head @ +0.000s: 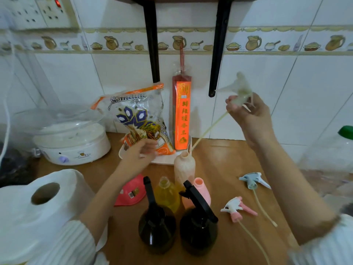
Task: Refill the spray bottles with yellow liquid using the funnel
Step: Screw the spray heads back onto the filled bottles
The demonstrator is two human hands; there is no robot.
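My right hand (248, 113) is raised and grips a pale translucent spray head (239, 88); its dip tube (208, 129) slants down to the mouth of an open peach bottle (184, 167). My left hand (139, 153) hovers blurred to the left of that bottle, fingers spread, holding nothing. In front stand an open bottle of yellow liquid (167, 194), a pink bottle (200, 192) and two dark spray bottles (156, 224) (198, 226) with black heads on. A pink funnel (131, 192) lies on the wooden counter (229, 236). A blue-white spray head (252, 180) and a pink-white one (236, 207) lie at right.
A big paper roll (42, 203) fills the front left. Behind stand a white steamer (72, 140), a rice bag (141, 119) on a white tray, and a red incense pack (181, 113) against the tiled wall. A large clear jug with a green cap (336, 150) stands at right.
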